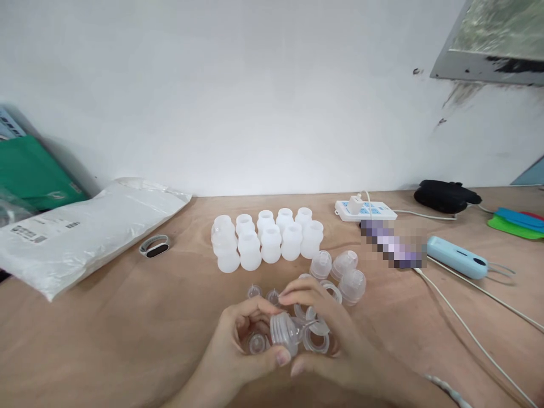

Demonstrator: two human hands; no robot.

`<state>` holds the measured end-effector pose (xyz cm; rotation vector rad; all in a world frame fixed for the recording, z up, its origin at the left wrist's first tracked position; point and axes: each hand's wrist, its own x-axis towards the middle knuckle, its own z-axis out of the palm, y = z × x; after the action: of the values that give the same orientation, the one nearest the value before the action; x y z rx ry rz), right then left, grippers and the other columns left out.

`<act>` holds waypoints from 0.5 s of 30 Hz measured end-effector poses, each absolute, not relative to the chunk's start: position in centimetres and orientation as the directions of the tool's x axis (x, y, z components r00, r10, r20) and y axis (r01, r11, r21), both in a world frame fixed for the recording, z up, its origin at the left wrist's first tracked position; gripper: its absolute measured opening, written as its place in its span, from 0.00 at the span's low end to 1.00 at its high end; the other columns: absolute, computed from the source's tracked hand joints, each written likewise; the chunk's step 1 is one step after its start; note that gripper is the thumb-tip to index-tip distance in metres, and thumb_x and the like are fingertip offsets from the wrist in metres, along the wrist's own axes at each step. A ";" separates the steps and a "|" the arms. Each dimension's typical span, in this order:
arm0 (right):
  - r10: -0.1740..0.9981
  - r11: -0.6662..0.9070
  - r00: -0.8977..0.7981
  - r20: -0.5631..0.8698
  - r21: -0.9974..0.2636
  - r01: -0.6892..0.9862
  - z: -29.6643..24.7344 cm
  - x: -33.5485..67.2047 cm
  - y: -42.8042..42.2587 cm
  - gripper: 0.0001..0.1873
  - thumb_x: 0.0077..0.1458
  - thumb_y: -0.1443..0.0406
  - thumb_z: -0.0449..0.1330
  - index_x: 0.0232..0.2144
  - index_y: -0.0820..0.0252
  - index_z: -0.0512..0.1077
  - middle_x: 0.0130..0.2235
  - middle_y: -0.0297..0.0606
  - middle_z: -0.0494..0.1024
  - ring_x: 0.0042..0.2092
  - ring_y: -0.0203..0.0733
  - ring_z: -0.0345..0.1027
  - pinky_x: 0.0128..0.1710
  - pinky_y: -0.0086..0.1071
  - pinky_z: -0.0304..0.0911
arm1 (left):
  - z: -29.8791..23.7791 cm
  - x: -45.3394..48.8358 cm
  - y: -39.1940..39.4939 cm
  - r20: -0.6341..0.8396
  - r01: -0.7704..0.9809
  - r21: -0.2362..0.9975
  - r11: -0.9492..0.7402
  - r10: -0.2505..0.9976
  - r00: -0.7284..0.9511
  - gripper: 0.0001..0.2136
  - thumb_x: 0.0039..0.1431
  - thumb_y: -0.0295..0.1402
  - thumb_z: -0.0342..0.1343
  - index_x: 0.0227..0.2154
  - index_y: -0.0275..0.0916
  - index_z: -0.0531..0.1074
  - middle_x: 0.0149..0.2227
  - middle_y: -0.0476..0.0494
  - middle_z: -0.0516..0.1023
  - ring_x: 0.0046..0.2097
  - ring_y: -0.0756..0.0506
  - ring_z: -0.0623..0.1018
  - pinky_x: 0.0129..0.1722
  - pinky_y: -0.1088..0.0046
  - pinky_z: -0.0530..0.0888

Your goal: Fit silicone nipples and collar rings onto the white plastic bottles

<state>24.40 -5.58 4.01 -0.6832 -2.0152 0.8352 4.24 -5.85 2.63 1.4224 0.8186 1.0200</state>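
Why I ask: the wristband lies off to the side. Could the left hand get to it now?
Probably yes: only bare table lies between the left hand and the wristband, though that hand holds a plastic piece.

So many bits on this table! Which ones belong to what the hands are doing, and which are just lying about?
In use: threaded clear piece held by the left hand and right hand; loose rings; clear domed caps; rows of white pieces.
Lying about: white bag; wristband; power strip; blue device; black object.
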 end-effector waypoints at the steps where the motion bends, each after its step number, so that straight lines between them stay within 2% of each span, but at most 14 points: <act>1: 0.694 0.647 -0.528 0.489 -0.745 0.161 4.0 24.4 -5.6 0.22 0.58 0.57 0.65 0.53 0.49 0.65 0.51 0.39 0.69 0.52 0.42 0.67 0.51 0.34 0.65 | 2.8 4.3 -5.9 0.145 -0.067 0.989 -0.129 0.914 0.378 0.17 0.47 0.46 0.71 0.33 0.39 0.77 0.27 0.47 0.81 0.29 0.47 0.78 0.31 0.74 0.74; 4: 0.683 0.676 -0.511 0.522 -0.716 0.172 3.9 24.5 -5.5 0.22 0.59 0.59 0.65 0.53 0.48 0.66 0.50 0.38 0.70 0.51 0.41 0.68 0.52 0.32 0.65 | 3.5 3.7 -5.8 0.256 0.024 0.961 -0.275 0.919 0.300 0.19 0.48 0.50 0.69 0.36 0.41 0.79 0.29 0.47 0.82 0.29 0.46 0.78 0.30 0.73 0.75; 6: 0.699 0.679 -0.455 0.552 -0.713 0.177 3.8 24.7 -5.4 0.22 0.59 0.60 0.65 0.54 0.46 0.64 0.50 0.37 0.70 0.53 0.41 0.67 0.51 0.31 0.65 | 4.0 2.4 -5.0 0.372 0.168 0.905 -0.391 0.919 0.133 0.14 0.61 0.47 0.59 0.39 0.42 0.78 0.32 0.46 0.81 0.31 0.46 0.78 0.31 0.73 0.74; 8: 0.711 0.677 -0.413 0.569 -0.712 0.184 3.7 25.0 -5.3 0.22 0.60 0.61 0.64 0.54 0.45 0.64 0.50 0.37 0.70 0.54 0.41 0.67 0.51 0.31 0.65 | 4.6 0.5 -3.2 0.535 0.348 0.818 -0.458 0.828 -0.166 0.10 0.67 0.40 0.52 0.36 0.43 0.75 0.32 0.48 0.77 0.32 0.47 0.74 0.32 0.73 0.73; 10: 0.716 0.676 -0.400 0.572 -0.711 0.194 3.7 25.2 -5.2 0.22 0.60 0.62 0.64 0.54 0.46 0.64 0.50 0.37 0.70 0.53 0.42 0.67 0.52 0.32 0.65 | 5.1 -1.7 -0.4 0.629 0.520 0.733 -0.437 0.728 -0.274 0.06 0.65 0.36 0.50 0.40 0.44 0.72 0.38 0.47 0.74 0.33 0.47 0.73 0.34 0.70 0.73; 12: 0.718 0.676 -0.394 0.573 -0.710 0.199 3.8 25.2 -5.2 0.21 0.59 0.62 0.65 0.53 0.46 0.65 0.49 0.37 0.71 0.52 0.41 0.68 0.51 0.32 0.66 | 5.2 -3.7 2.8 0.622 0.591 0.696 -0.408 0.754 -0.211 0.11 0.59 0.30 0.52 0.43 0.44 0.72 0.47 0.44 0.71 0.42 0.44 0.74 0.42 0.65 0.74; 15: 0.716 0.678 -0.397 0.575 -0.708 0.198 4.0 25.1 -5.1 0.21 0.58 0.62 0.65 0.53 0.47 0.66 0.48 0.37 0.71 0.52 0.41 0.69 0.51 0.32 0.66 | 4.4 -6.0 7.1 0.540 0.799 0.460 -0.388 0.836 0.095 0.16 0.56 0.28 0.49 0.47 0.45 0.73 0.57 0.39 0.62 0.55 0.36 0.71 0.50 0.54 0.74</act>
<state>25.12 -5.15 3.97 -0.7115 -1.9344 0.6812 -5.96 7.08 4.36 2.2883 1.7095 1.1860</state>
